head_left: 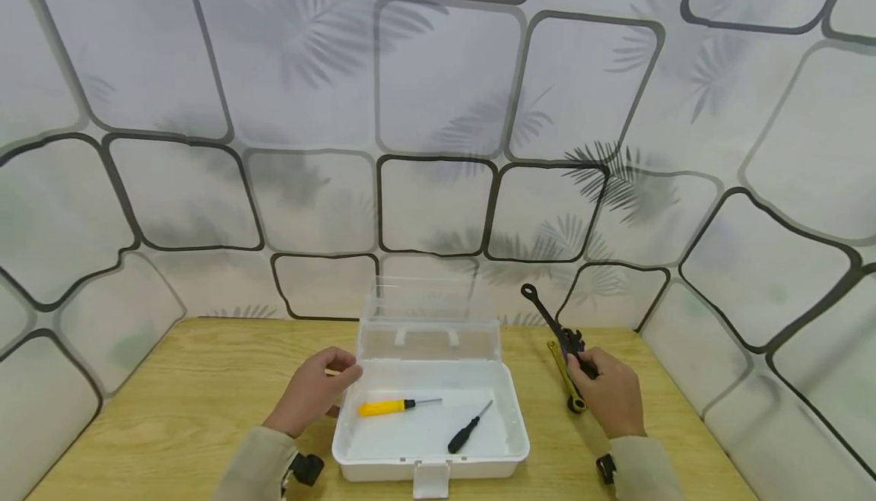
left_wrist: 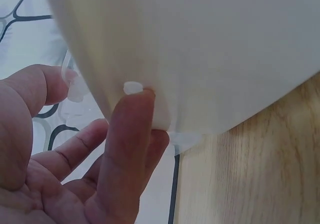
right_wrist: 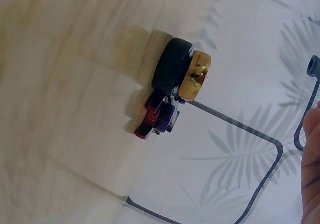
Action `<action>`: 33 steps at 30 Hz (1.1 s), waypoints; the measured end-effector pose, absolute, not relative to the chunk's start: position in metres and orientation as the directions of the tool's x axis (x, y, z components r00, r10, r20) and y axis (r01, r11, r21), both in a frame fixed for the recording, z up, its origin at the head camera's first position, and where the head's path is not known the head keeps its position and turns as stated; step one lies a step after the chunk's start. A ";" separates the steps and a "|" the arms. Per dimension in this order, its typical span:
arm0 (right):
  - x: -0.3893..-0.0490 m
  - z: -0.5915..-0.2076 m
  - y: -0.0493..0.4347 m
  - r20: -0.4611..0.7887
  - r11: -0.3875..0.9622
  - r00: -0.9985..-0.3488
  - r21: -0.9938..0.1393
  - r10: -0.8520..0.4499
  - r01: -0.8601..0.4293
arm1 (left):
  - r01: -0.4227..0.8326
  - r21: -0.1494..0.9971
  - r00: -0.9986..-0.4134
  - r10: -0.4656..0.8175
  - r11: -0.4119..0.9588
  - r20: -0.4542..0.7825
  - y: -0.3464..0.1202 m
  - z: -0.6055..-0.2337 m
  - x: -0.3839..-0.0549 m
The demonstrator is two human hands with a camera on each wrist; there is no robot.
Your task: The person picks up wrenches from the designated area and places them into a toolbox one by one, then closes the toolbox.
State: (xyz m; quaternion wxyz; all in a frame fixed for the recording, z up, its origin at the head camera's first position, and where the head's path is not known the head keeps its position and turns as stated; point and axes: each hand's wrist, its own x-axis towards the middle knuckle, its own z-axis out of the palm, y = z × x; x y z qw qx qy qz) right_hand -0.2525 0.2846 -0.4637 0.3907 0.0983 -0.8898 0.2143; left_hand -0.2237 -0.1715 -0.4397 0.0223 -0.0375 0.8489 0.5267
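A white toolbox stands with its clear lid raised. Inside lie a yellow-handled screwdriver and a black screwdriver. My left hand grips the box's left rear side, thumb over the rim; the left wrist view shows fingers against the outer wall. On the right, my right hand holds a black wrench, its ring end pointing up and left. Beneath it lies a gold wrench, beside red and purple pieces.
The wooden table runs under everything, with a patterned fabric wall along its back and sides. A dark green ring end sits with the gold one. The box's front latch hangs down.
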 end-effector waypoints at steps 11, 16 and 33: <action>-0.251 -0.463 0.282 0.807 0.878 -0.588 -0.249 -0.046 -0.410 | -0.091 0.899 -0.996 -0.037 0.429 -0.083 -0.172 -0.443 -0.224; -0.251 -0.464 0.282 0.808 0.872 -0.587 -0.254 -0.047 -0.419 | -0.080 0.898 -0.997 -0.027 0.433 -0.075 -0.171 -0.442 -0.222; -0.250 -0.465 0.281 0.832 0.863 -0.549 -0.214 -0.085 -0.458 | -0.078 0.900 -0.997 -0.028 0.428 -0.073 -0.170 -0.440 -0.220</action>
